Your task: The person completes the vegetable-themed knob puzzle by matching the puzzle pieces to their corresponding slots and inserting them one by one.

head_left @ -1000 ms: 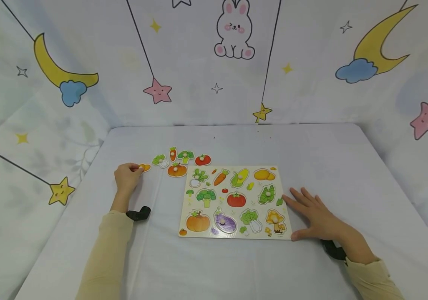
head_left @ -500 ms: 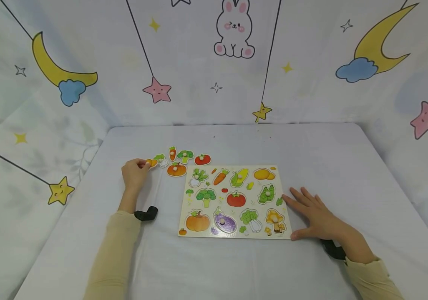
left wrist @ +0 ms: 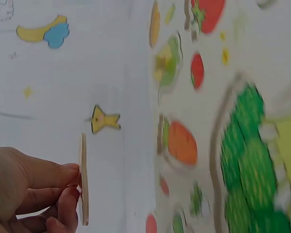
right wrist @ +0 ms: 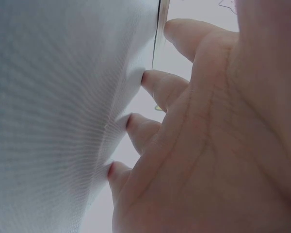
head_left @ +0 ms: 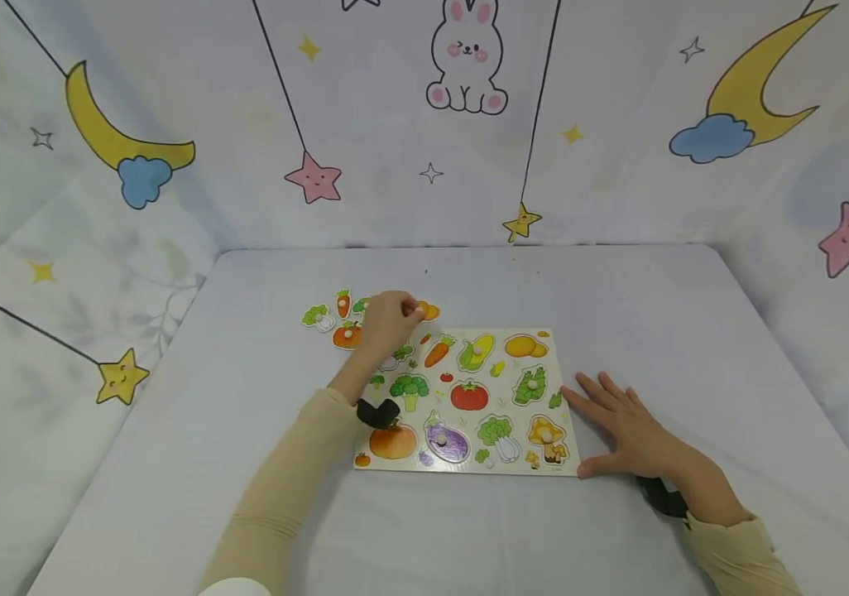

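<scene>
L hand [head_left: 386, 321] pinches yellow pc [head_left: 430, 311]; R hand [head_left: 629, 426] splayed on wht tablecloth [head_left: 640, 314]; backdrop [head_left: 380, 99] w/ 2 moons [head_left: 89, 124].

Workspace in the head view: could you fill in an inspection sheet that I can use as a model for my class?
Surface: flat white cloth-covered table.
Job's things: pale rectangular wooden puzzle board with vegetable pictures; loose flat pieces beyond its far left corner: green-and-white cabbage, orange carrot, orange pumpkin and green broccoli, the last two partly hidden.
Clutter: tiny dark specks near the far edge.
Grips: left hand pinches a yellow-orange, rounded wooden piece; right hand lies with fingers spread at the board's right edge.
Cables: nothing seen.
Surroundings: white backdrop printed with cartoon moons, stars and a rabbit.
</scene>
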Available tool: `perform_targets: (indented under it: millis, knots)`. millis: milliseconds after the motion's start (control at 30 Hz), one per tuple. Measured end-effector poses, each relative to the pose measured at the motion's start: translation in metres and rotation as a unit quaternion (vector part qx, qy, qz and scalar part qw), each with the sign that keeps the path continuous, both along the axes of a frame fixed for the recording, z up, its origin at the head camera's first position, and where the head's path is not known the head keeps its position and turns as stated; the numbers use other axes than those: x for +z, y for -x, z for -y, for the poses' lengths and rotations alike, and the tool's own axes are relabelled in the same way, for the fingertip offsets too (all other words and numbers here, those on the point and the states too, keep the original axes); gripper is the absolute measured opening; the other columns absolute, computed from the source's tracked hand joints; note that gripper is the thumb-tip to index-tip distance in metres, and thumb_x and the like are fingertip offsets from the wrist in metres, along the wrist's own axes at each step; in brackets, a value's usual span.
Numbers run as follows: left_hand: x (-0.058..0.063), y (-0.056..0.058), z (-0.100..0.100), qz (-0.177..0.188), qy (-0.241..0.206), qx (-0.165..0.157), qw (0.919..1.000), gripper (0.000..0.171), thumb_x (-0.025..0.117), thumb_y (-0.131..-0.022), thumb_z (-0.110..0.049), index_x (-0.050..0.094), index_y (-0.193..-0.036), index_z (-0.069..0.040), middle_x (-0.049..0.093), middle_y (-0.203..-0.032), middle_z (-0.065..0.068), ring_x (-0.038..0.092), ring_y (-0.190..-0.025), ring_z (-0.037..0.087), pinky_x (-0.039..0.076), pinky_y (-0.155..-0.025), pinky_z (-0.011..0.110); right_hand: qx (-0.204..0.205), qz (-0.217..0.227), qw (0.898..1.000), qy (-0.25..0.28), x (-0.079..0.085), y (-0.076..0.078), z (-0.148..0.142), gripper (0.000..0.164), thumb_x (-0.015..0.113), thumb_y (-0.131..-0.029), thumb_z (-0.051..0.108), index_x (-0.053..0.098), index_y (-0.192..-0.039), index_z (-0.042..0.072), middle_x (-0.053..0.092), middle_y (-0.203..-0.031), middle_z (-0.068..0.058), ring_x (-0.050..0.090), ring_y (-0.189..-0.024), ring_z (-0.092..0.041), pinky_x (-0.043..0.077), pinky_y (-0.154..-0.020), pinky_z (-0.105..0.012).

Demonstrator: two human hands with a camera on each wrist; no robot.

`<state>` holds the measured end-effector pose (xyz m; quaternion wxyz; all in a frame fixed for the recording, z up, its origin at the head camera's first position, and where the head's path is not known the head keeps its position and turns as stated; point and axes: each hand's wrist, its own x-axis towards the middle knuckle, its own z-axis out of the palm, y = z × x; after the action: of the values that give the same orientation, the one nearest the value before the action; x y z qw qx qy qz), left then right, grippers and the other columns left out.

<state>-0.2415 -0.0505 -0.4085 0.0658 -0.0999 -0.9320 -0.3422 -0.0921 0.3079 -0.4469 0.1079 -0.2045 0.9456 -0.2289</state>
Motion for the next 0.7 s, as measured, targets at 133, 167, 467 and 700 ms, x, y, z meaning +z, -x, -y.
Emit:
perform_targets:
  millis: [133,167,467,700]
  knots:
    - [0.003,-0.003,-0.049,0.003,0.017,-0.065,0.9977,0.013,0.067,-0.091,-0.016,0.074,-0.091,-0.004,0.070,-0.081,0.008,0.061,-0.069,0.019,0.046,-0.060,0.026,0.001,-0.002,1.000,0.008,0.002,0.000,0.000,0.107,0.079,-0.064,0.061,0.035,-0.152,0.019,0.021,-0.159,-0.024,0.007,-0.146,-0.052,0.007,-0.108,-0.074]
    - [0.004,-0.004,-0.060,0.008,0.025,-0.077,0.9967,0.013,0.067,-0.091,-0.016,0.074,-0.092,-0.004,0.070,-0.082,0.008,0.061,-0.070,0.018,0.046,-0.061,0.025,0.001,-0.001,1.000,0.010,0.002,0.000,0.000,0.107,0.079,-0.064,0.061,0.035,-0.152,0.019,0.021,-0.159,-0.024,0.007,-0.146,-0.052,0.007,-0.108,-0.074]
    - [-0.001,-0.010,-0.129,0.078,0.060,-0.114,0.9886,0.016,0.065,-0.093,-0.019,0.071,-0.082,-0.009,0.070,-0.083,0.003,0.050,-0.058,0.010,0.036,-0.049,0.018,0.001,0.006,1.000,0.009,0.004,0.000,0.000,0.107,0.079,-0.065,0.061,0.034,-0.153,0.019,0.020,-0.159,-0.024,0.006,-0.146,-0.052,0.006,-0.107,-0.075]
    - [-0.015,-0.011,-0.145,0.086,0.070,-0.110,0.9877,0.014,0.066,-0.092,-0.017,0.068,-0.080,-0.009,0.068,-0.083,0.003,0.051,-0.059,0.010,0.037,-0.050,0.018,0.002,0.008,1.000,0.008,-0.001,0.001,-0.001,0.107,0.078,-0.065,0.063,0.034,-0.153,0.021,0.019,-0.160,-0.022,0.006,-0.146,-0.052,0.006,-0.108,-0.074]
